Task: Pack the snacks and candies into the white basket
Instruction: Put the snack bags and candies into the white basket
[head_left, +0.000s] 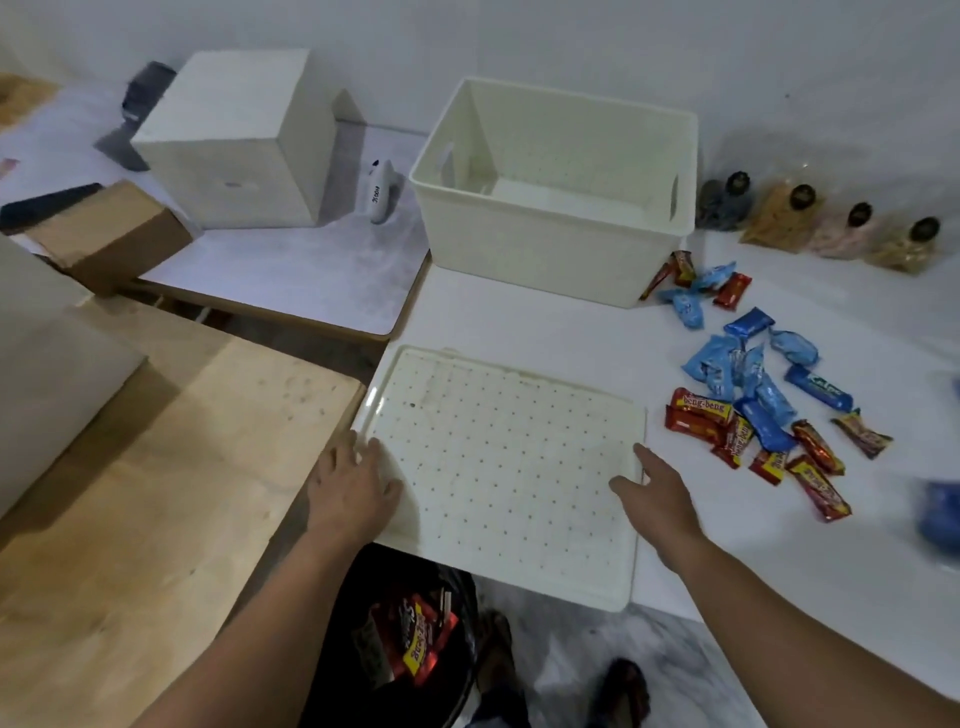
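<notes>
Near: our left hand (353, 488) and right hand (657, 493) open on lid (498, 467), grasping nothing | snacks (763, 410) lie right, nearer right hand | white basket (550, 228) far, empty

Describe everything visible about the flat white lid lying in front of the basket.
The lid is a flat, rectangular white panel, plastic by its look, with rounded corners, a raised rim and a grid of small holes. It lies on the white table, its near edge overhanging. The left hand rests on its left edge, the right hand on its right edge. Nothing lies on it.
</notes>
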